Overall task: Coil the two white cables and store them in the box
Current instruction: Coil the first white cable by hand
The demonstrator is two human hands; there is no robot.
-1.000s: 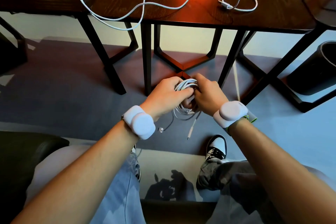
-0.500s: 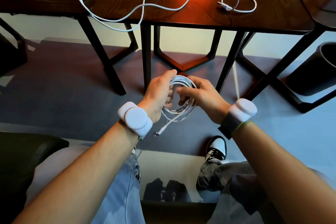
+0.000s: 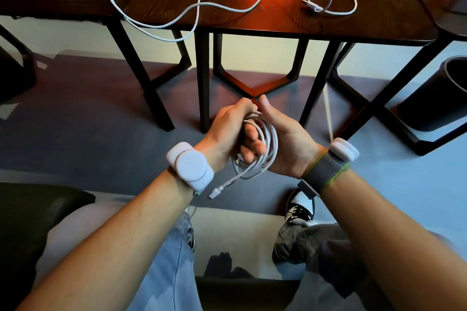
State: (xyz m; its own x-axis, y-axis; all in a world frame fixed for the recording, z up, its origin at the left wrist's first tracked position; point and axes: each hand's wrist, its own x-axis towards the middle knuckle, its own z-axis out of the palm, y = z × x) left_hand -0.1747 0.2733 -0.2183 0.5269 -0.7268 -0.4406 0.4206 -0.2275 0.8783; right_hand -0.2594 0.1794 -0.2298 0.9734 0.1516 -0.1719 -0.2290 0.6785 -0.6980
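Head view looks down past a dark wooden table (image 3: pixel 278 20) across the top of the frame, its black legs standing on grey-blue floor (image 3: pixel 88 121). A dark round bin (image 3: pixel 439 98) stands on the floor at the right, and a black seat (image 3: pixel 30 209) shows at the lower left. The person's legs in jeans fill the bottom, with a black-and-white shoe (image 3: pixel 299 209) between them.

On the table a loose white cable (image 3: pixel 197 5) snakes about, one bend hanging over the near edge. A small loop with a plug end lies further right; whether it is the same cable cannot be told.

Both forearms reach forward, each with a white wrist device (image 3: pixel 189 166). The hands meet below the table edge, above the floor. The left hand (image 3: pixel 227 129) grips the coiled cable (image 3: pixel 271 139), its fingers curled through the rings. The right hand (image 3: pixel 290 144) lies palm-up against the coil's right side, thumb straight and pointing away. Its fingers are hidden behind the coil, so I cannot tell whether they close on it. The coil's free plug end (image 3: pixel 214 194) dangles near the left wrist.
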